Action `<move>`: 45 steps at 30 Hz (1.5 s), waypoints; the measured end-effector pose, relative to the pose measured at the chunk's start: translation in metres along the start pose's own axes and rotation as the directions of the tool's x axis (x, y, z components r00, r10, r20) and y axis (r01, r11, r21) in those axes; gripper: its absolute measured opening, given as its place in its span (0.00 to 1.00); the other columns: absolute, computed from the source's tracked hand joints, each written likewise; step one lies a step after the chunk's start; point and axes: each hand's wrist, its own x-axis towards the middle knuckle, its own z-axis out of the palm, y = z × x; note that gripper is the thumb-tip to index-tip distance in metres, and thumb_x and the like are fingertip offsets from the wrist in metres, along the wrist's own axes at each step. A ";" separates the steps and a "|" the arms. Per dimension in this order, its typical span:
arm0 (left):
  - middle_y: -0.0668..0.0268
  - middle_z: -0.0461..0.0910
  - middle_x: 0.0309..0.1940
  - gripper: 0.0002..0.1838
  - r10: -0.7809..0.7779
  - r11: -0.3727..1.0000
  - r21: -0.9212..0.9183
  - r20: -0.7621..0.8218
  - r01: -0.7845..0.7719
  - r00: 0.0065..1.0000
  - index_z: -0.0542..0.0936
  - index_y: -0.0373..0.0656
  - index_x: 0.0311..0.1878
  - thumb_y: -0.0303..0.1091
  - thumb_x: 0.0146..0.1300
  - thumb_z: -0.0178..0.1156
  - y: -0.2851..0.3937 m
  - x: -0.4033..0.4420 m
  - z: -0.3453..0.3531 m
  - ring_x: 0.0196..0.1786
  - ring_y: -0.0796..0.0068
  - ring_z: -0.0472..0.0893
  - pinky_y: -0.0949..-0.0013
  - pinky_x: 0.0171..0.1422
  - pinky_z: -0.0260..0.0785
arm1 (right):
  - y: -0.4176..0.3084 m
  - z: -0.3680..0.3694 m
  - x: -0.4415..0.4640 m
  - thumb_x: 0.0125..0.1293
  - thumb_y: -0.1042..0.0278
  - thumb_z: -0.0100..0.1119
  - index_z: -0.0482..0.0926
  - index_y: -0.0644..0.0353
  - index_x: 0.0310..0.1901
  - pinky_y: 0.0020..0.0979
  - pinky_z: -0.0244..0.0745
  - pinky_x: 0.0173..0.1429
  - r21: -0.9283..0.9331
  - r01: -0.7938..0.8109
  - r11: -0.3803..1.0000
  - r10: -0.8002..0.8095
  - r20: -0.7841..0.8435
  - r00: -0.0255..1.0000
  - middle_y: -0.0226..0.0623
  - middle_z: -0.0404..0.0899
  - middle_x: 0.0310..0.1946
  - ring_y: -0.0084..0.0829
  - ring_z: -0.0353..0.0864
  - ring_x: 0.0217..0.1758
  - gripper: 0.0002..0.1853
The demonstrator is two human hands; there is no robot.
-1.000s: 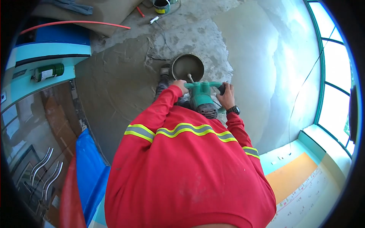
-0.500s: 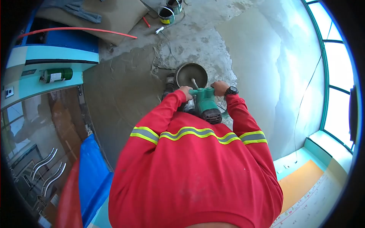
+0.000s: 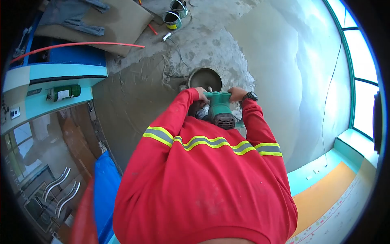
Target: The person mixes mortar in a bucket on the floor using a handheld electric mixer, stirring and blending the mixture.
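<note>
A green handheld electric mixer (image 3: pixel 219 106) with a dark vented motor end is in front of my body. My left hand (image 3: pixel 201 94) is wrapped round its left handle, and my right hand (image 3: pixel 236 94), with a black watch (image 3: pixel 250 96) at the wrist, grips the right one. The pale mixer shaft (image 3: pixel 210 89) points down into a round bucket (image 3: pixel 190 77) of grey-brown wet mix just beyond my hands. Its lower end is hidden. My shoes, close to the bucket, are mostly covered by my sleeves and the mixer.
Wet grey screed (image 3: pixel 134 87) covers floor left and right of a rough concrete strip (image 3: pixel 203 51). Two dark buckets (image 3: pixel 172 20) stand at the far side, near a white plug connector (image 3: pixel 167 36) on a cable. A red hose (image 3: pixel 81 45) and green gas cylinder (image 3: pixel 65 93) are left.
My view has shifted slightly, and the surroundings on both sides sit a little differently. Both hands keep hold of the mixer, whose shaft now shows less above the bucket.
</note>
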 end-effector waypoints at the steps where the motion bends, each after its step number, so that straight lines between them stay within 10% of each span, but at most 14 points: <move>1: 0.62 0.77 0.17 0.09 -0.004 1.000 -0.011 0.014 0.004 1.000 0.77 0.38 0.29 0.29 0.44 0.66 0.003 0.001 0.001 0.18 0.71 0.78 0.68 0.23 0.71 | 0.002 -0.001 -0.003 0.39 0.66 0.60 0.80 0.62 0.35 0.39 0.74 0.36 0.092 -0.046 0.995 0.039 0.074 0.996 0.45 0.80 0.25 0.39 0.81 0.31 0.17; 7: 0.62 0.80 0.20 0.11 -0.060 0.969 0.228 -0.159 0.096 0.985 0.81 0.42 0.31 0.35 0.42 0.66 0.019 0.007 -0.003 0.21 0.70 0.80 0.67 0.30 0.73 | -0.017 -0.001 -0.025 0.50 0.32 0.54 0.81 0.65 0.31 0.37 0.72 0.34 0.421 -0.211 0.882 0.240 -0.016 0.971 0.46 0.80 0.23 0.40 0.81 0.29 0.34; 10: 0.62 0.80 0.20 0.11 -0.024 0.963 0.260 -0.175 0.070 0.984 0.83 0.43 0.32 0.36 0.44 0.65 0.033 -0.006 -0.017 0.19 0.71 0.79 0.68 0.28 0.74 | -0.032 0.007 -0.011 0.55 0.21 0.35 0.82 0.62 0.26 0.42 0.72 0.35 0.177 -0.262 0.949 0.304 -0.291 0.907 0.51 0.79 0.24 0.46 0.80 0.31 0.44; 27: 0.60 0.81 0.26 0.14 -0.069 0.931 0.358 -0.015 0.070 0.998 0.83 0.45 0.37 0.33 0.41 0.62 0.001 -0.008 -0.119 0.33 0.66 0.82 0.64 0.41 0.73 | -0.088 0.001 0.067 0.60 0.29 0.35 0.81 0.65 0.25 0.44 0.73 0.35 0.210 -0.363 0.908 0.412 -0.288 0.864 0.49 0.79 0.22 0.46 0.81 0.30 0.40; 34: 0.54 0.81 0.33 0.16 0.056 0.835 0.551 -0.052 -0.018 0.997 0.82 0.49 0.38 0.34 0.40 0.62 -0.014 -0.015 -0.103 0.40 0.56 0.80 0.61 0.47 0.72 | -0.108 -0.004 0.039 0.56 0.32 0.48 0.78 0.62 0.24 0.30 0.68 0.22 0.715 -0.459 0.527 0.394 0.273 0.878 0.34 0.72 0.15 0.28 0.73 0.16 0.33; 40: 0.59 0.82 0.33 0.14 -0.007 0.822 0.566 -0.094 0.059 0.996 0.82 0.48 0.36 0.35 0.42 0.64 -0.004 -0.025 -0.103 0.39 0.60 0.81 0.61 0.47 0.73 | -0.100 0.008 0.051 0.63 0.37 0.38 0.74 0.64 0.15 0.35 0.72 0.26 0.528 -0.455 0.717 0.487 0.088 0.869 0.38 0.73 0.11 0.31 0.78 0.17 0.36; 41: 0.59 0.82 0.32 0.13 -0.008 0.817 0.575 -0.077 0.051 0.997 0.82 0.47 0.35 0.36 0.42 0.65 -0.005 -0.023 -0.102 0.37 0.61 0.82 0.62 0.45 0.73 | -0.095 0.011 0.052 0.64 0.43 0.35 0.80 0.66 0.25 0.41 0.76 0.41 0.415 -0.433 0.800 0.448 0.066 0.891 0.47 0.79 0.21 0.42 0.82 0.29 0.33; 45: 0.60 0.82 0.28 0.12 -0.246 0.850 0.510 0.154 0.136 0.957 0.82 0.40 0.31 0.34 0.41 0.66 0.009 -0.005 -0.099 0.27 0.68 0.82 0.64 0.35 0.75 | -0.076 0.029 0.045 0.61 0.54 0.37 0.80 0.58 0.32 0.48 0.73 0.47 0.223 -0.336 0.915 0.376 -0.167 0.912 0.54 0.79 0.34 0.53 0.78 0.41 0.21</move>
